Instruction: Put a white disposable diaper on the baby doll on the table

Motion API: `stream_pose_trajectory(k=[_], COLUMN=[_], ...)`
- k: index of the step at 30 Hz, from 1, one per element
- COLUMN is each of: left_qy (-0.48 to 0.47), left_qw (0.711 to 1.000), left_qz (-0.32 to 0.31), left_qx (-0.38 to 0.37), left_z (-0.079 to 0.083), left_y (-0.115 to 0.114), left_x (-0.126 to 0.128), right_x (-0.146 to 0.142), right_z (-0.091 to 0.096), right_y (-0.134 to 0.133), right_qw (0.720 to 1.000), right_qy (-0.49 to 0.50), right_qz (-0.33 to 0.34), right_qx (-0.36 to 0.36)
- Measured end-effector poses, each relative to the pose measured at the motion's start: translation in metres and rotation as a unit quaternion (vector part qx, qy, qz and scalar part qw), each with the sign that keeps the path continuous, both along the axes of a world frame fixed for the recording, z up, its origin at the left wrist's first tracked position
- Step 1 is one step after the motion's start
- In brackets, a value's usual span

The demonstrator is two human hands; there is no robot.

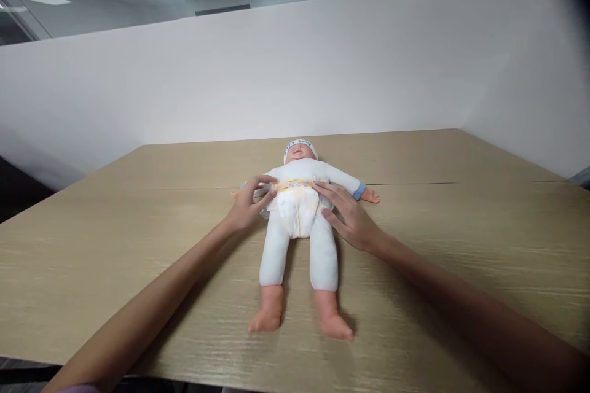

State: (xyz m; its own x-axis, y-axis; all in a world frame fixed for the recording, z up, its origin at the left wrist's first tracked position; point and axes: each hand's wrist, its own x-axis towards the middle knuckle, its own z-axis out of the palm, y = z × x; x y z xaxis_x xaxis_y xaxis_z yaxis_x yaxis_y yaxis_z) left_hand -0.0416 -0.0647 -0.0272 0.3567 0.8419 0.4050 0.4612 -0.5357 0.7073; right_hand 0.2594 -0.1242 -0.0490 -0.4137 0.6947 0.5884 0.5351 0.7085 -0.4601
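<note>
A baby doll (299,170) in a white suit and printed cap lies on its back, feet toward me. Round its hips is a white diaper (298,212) with a colourful waistband. My left hand (251,204) is at the waist on the left, thumb and fingers apart, fingertips touching the diaper's side. On the right side, my right hand (350,215) rests with outstretched fingers on the diaper's edge, its thumb near the top of the doll's leg. Both hands partly cover the sides of the diaper. The doll's left-side arm is mostly hidden behind my left hand.
The doll lies on a wood-grain table (138,221) with a thin seam across it. A white partition (286,73) rises along the back and right side. The table's front edge runs along the bottom, near my left forearm.
</note>
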Motion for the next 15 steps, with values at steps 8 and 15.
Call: stream_pose_trajectory(k=[8, 15], left_qy=[0.182, 0.141], left_qw=[0.977, 0.977], left_qz=[0.108, 0.138], left_qx=[0.007, -0.078], left_z=[-0.024, -0.021], left_y=[0.001, -0.002], left_x=[-0.040, -0.045], right_x=[-0.018, -0.062], right_z=[0.035, 0.072], right_y=[0.006, 0.026], right_qw=[0.994, 0.997], right_qy=[-0.003, -0.058], right_qz=[-0.083, -0.038], right_qx=[0.076, 0.045])
